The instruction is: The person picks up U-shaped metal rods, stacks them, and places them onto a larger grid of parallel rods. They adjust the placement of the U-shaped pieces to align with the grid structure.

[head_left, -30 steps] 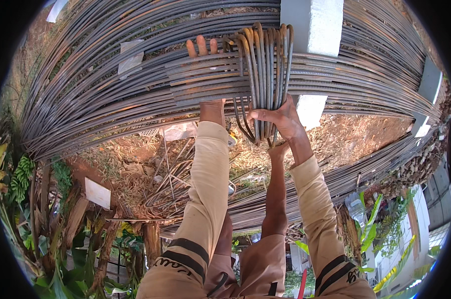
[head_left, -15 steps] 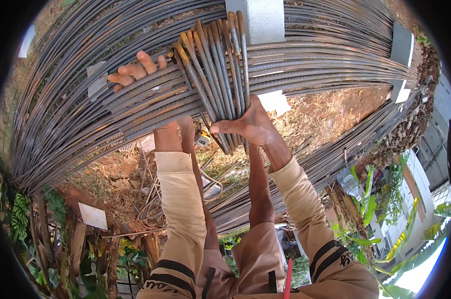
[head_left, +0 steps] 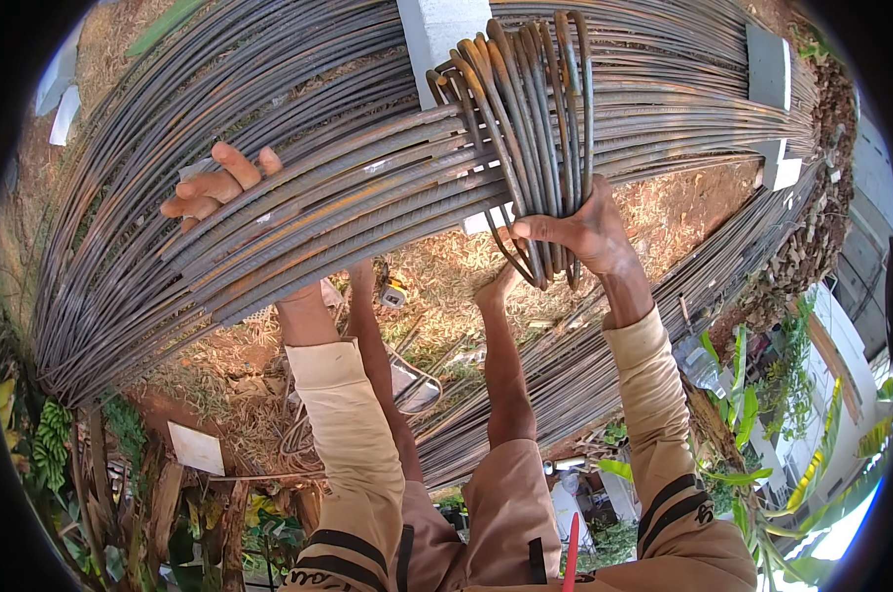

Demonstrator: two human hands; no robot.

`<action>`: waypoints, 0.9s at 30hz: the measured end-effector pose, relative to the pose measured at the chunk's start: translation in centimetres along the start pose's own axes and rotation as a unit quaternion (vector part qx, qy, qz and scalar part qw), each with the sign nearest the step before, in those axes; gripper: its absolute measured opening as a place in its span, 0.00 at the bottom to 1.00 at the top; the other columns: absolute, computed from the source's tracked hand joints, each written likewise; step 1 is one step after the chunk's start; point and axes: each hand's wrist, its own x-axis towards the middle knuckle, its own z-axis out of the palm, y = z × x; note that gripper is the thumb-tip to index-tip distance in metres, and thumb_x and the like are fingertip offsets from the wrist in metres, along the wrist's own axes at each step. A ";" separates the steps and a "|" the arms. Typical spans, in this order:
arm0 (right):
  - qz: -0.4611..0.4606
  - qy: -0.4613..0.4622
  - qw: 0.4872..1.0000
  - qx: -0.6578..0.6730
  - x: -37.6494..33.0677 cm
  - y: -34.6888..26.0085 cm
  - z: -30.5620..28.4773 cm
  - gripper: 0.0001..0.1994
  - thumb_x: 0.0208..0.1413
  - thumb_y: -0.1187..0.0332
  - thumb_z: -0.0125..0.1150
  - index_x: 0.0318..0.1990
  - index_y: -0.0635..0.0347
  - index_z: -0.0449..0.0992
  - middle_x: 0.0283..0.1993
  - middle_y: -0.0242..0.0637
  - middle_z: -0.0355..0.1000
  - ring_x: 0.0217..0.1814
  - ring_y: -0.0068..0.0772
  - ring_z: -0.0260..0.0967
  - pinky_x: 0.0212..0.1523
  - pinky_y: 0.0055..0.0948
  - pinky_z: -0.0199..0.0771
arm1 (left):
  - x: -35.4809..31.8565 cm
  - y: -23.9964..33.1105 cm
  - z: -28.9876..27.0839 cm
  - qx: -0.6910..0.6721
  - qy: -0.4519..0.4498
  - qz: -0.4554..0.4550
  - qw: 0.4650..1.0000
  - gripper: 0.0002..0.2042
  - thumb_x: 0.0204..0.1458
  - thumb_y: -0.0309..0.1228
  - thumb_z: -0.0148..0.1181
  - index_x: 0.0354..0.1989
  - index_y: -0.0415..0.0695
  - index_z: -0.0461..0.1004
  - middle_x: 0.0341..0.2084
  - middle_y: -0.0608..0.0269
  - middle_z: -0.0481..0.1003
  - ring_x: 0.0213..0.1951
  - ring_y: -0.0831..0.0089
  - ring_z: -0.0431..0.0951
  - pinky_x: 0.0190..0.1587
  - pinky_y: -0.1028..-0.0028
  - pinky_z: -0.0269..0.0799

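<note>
A bundle of long ribbed steel rebars (head_left: 367,187) crosses in front of me. My left hand (head_left: 219,183) passes beneath it; the bars hide the palm, while the fingers curl up past the far side. Around the bars, right of centre, hangs a packed set of bent steel stirrups (head_left: 525,128), rust-brown at their upper bends. My right hand (head_left: 589,232) is closed on the lower right part of these stirrups. Its thumb lies across their near face, and the other fingers are mostly hidden behind.
Beyond the bundle, more rebars (head_left: 269,89) curve away past a pale block (head_left: 446,39). Other pale blocks (head_left: 768,69) stand at the right. A yellow and black tape measure (head_left: 393,293) lies by my foot. More bars (head_left: 565,345) run behind my legs, near plants and a white board (head_left: 197,448).
The stirrups have slid right along the bars with my right hand on them. My left hand is farther left under the bundle, so the hands are wider apart. The view has shifted slightly.
</note>
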 end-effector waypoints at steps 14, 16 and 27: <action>-0.035 0.135 0.988 -0.068 7.2 10.6 -7.0 0.34 0.40 0.67 0.87 0.53 0.72 0.73 0.40 0.45 0.83 0.43 0.36 0.82 0.56 0.35 0.79 | -3.1 3.4 -10.5 -0.043 0.013 -0.031 0.999 0.23 0.72 0.49 0.42 0.63 0.53 0.78 0.70 0.57 0.69 0.80 0.51 0.46 0.81 0.47 0.22; -0.052 0.107 0.991 -0.059 8.8 13.2 -7.1 0.37 0.39 0.63 0.88 0.54 0.73 0.73 0.43 0.46 0.83 0.43 0.38 0.82 0.57 0.37 0.80 | -3.7 4.7 -12.8 -0.076 -0.007 -0.051 0.996 0.23 0.72 0.49 0.42 0.63 0.52 0.77 0.72 0.57 0.66 0.80 0.49 0.46 0.80 0.46 0.22; -0.070 0.076 0.995 -0.018 10.9 13.4 -4.9 0.25 0.40 0.61 0.87 0.39 0.70 0.81 0.34 0.45 0.82 0.29 0.32 0.80 0.35 0.31 0.83 | -5.6 6.3 -18.4 -0.005 -0.011 -0.007 1.000 0.27 0.73 0.55 0.34 0.70 0.57 0.70 0.75 0.56 0.60 0.81 0.51 0.42 0.81 0.46 0.27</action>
